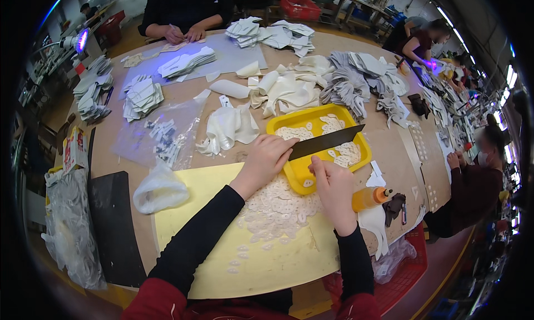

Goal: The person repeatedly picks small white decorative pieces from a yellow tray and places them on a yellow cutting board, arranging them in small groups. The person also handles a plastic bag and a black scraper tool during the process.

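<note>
My left hand (266, 157) grips the near end of a long dark flat strip (328, 141) that lies across a yellow tray (289, 126). Small white oval cut pieces (345, 150) lie in the tray. My right hand (332, 187) rests by the tray's near corner, its fingers pinched over one small white piece at the rim. A heap of the same white oval pieces (278, 208) lies on a pale yellow sheet (189, 220) under my forearms.
White fabric pieces (228, 128), a clear bag of small parts (164, 136), a crumpled plastic bag (160, 191) and a black board (114, 225) lie to the left. An orange-capped bottle (371, 198) stands right. Other people work across and along the right side.
</note>
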`<state>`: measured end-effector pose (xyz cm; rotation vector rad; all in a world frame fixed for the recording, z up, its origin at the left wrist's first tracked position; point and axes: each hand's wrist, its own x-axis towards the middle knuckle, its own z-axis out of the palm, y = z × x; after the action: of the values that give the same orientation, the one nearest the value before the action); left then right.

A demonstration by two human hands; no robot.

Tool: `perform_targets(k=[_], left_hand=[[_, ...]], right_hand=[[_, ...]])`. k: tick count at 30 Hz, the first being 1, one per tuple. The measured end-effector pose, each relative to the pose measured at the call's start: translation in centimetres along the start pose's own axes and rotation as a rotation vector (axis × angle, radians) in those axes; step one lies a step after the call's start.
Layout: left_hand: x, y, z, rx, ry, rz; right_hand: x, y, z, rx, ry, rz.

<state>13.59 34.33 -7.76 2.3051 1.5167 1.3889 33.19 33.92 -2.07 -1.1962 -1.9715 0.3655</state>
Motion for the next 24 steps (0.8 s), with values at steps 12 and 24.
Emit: perform_targets(k=[12,24], left_hand=[[-0.1,-0.2,0.2,-0.016,0.002,-0.012],[1.0,1.0,-2.4,0.054,0.025,0.076]], right_hand=[[-0.3,0.3,0.6,-0.216,-0.414,-0.068],[0.0,-0.7,0.4,-0.021,-0.176,-0.069]])
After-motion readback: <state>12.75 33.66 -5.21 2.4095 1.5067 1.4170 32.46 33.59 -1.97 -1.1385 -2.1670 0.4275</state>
